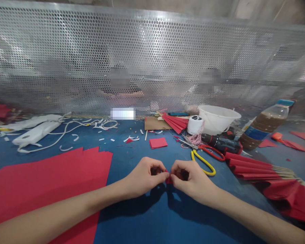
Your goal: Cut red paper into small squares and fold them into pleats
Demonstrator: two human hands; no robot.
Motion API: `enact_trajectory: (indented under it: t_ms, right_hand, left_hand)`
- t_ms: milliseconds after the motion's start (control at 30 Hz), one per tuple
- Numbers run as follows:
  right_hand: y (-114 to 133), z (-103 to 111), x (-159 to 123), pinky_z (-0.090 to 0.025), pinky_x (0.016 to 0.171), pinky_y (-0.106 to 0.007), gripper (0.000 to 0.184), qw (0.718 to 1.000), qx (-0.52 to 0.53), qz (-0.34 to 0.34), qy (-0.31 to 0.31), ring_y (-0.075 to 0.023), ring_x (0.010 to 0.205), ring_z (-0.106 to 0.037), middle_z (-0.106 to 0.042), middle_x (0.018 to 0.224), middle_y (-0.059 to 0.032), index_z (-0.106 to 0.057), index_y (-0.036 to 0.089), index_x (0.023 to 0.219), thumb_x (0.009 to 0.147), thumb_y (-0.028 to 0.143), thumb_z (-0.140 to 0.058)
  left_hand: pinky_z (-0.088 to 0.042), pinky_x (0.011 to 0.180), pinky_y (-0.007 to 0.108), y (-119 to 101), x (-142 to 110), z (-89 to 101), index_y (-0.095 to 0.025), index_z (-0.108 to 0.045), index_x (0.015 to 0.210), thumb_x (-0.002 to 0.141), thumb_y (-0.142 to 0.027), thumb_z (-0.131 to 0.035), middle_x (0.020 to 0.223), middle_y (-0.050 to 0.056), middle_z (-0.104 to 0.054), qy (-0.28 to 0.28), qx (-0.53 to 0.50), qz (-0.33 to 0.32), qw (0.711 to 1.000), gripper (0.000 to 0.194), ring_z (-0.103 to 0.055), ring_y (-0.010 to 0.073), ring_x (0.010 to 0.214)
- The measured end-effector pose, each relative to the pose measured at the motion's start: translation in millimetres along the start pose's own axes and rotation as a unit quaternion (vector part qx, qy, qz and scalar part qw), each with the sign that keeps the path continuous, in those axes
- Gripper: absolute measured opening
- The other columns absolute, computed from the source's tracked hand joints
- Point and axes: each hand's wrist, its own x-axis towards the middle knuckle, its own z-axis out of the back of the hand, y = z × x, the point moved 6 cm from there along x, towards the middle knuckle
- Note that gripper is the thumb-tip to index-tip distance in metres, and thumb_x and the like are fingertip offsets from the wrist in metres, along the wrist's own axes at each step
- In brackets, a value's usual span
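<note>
Red paper piece (169, 181) pinched in both hands (148, 178) (193, 181), scissors (194, 147) and drill (227, 145) beyond, rightward.

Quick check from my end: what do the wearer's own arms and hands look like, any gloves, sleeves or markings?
The left hand and right hand are both bare: no gloves, rings or watch visible. The left forearm and right forearm show no sleeves, bands or clear markings.
</note>
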Motion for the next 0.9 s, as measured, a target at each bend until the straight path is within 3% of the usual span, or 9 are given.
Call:
enact_trajectory:
  t_ms: [133,300,533,767,900]
  right_hand:
    - [1.4,3.4,0.4,-0.033,0.055,-0.024,0.015,1.0,0.027,-0.001,0.004,-0.0109,0.06,-0.046,-0.055,0.065,0.0033,-0.062,0.017,0.079,0.091,0.022,-0.054]
    - [-0.1,2.4,-0.6,-0.033,0.054,-0.023,0.016,0.998,0.049,-0.011,0.023,-0.0107,0.059,-0.046,-0.058,0.066,0.0026,-0.061,0.017,0.079,0.092,0.024,-0.056]
    - [-4.2,-0.4,-1.2,-0.025,0.048,-0.022,0.019,0.997,0.066,-0.028,0.035,-0.0085,0.051,-0.034,-0.043,0.056,0.0072,-0.058,0.017,0.074,0.09,0.026,-0.06]
    - [4.7,1.6,-0.2,-0.029,0.055,-0.024,0.023,0.997,0.049,0.008,0.052,-0.0101,0.059,-0.04,-0.049,0.063,0.0044,-0.057,0.017,0.072,0.094,0.023,-0.052]
    - [0.3,-1.3,-1.6,-0.026,0.05,-0.023,0.022,0.997,0.059,-0.012,0.057,-0.0094,0.054,-0.036,-0.046,0.059,0.0045,-0.061,0.016,0.074,0.091,0.028,-0.057]
  left_hand:
    - [-0.031,0.048,0.021,0.3,1.0,1.0,-0.012,-0.069,0.079,0.09,-0.035,-0.061,0.055,-0.004,-0.052,0.014,-0.023,0.01,1.0,0.027,-0.041,0.0081,0.049]
    - [-0.03,0.05,0.023,-0.2,1.4,0.1,-0.013,-0.07,0.082,0.091,-0.034,-0.06,0.055,-0.003,-0.054,0.045,-0.062,0.009,0.997,0.025,-0.04,0.008,0.048]
    - [-0.032,0.05,0.022,1.9,1.4,3.1,-0.013,-0.069,0.081,0.087,-0.032,-0.063,0.053,-0.003,-0.053,0.012,-0.069,0.017,0.997,0.021,-0.043,0.009,0.049]
    - [-0.024,0.049,0.023,-2.9,1.3,4.5,-0.013,-0.068,0.079,0.089,-0.034,-0.061,0.053,-0.007,-0.041,0.017,-0.056,0.02,0.998,0.024,-0.032,0.0078,0.049]
    - [-0.021,0.051,0.024,-5.9,1.7,0.8,-0.013,-0.067,0.078,0.09,-0.033,-0.059,0.057,-0.007,-0.039,0.037,-0.052,0.005,0.998,0.025,-0.029,0.0088,0.054]
